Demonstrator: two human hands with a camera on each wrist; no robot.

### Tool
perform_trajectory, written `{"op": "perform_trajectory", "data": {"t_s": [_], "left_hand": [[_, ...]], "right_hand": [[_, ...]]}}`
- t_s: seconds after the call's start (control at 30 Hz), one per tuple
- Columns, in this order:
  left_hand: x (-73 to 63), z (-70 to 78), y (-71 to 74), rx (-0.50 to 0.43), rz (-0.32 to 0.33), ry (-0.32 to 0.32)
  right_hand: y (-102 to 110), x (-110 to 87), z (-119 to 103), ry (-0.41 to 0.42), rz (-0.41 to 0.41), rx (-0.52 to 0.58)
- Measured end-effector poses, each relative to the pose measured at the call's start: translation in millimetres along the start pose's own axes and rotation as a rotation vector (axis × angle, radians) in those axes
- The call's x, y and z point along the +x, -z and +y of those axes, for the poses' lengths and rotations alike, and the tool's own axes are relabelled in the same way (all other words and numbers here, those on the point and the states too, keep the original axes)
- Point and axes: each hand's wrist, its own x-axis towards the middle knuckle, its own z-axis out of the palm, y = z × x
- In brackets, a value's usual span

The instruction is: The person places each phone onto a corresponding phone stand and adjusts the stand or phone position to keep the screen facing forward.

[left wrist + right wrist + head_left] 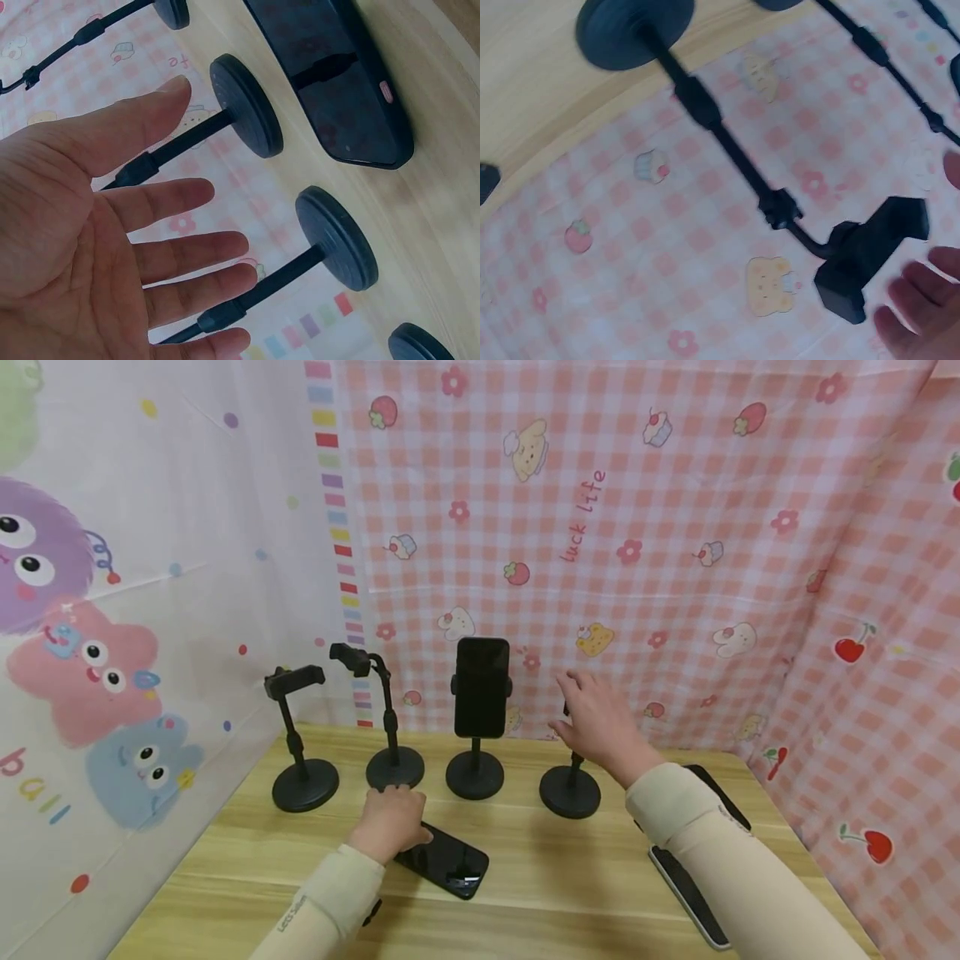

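My left hand [392, 820] hovers over one end of a black smartphone [452, 862] lying face up on the table. In the left wrist view its fingers are extended and spread, holding nothing, and the phone [337, 97] lies beyond the thumb. My right hand [597, 717] reaches to the rightmost black phone stand [570, 790] and covers its upper part in the head view. The right wrist view shows this stand's clamp [866, 259] holding no phone, with my loosely bent fingertips [900, 330] close beside it. A third stand [475, 775] holds a phone [482, 689] upright.
Two more black stands [306, 785] [394, 768] with bare clamps stand at the back left of the wooden table [247, 860]. Beneath my right forearm lie a phone [690, 897] and another dark one [720, 793]. Patterned cloth [675, 610] hangs behind.
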Motion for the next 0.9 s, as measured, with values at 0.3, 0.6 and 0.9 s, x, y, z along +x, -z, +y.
{"op": "perform_trajectory", "data": {"t_s": [0.3,0.6,0.9], "left_hand": [[-0.2,3.3,1.3,-0.012,-0.003,-0.005],[-4.9,1.8,-0.8,-0.037,0.029,-0.02],[-6.9,1.5,-3.5,-0.083,0.043,-0.038]], "right_hand": [[-10.3,4.1,21.9,-0.158,-0.18,-0.009],[-14.5,3.3,24.8,-0.144,-0.16,-0.01],[-19.8,2.6,13.4,-0.031,-0.1,-0.01]]}}
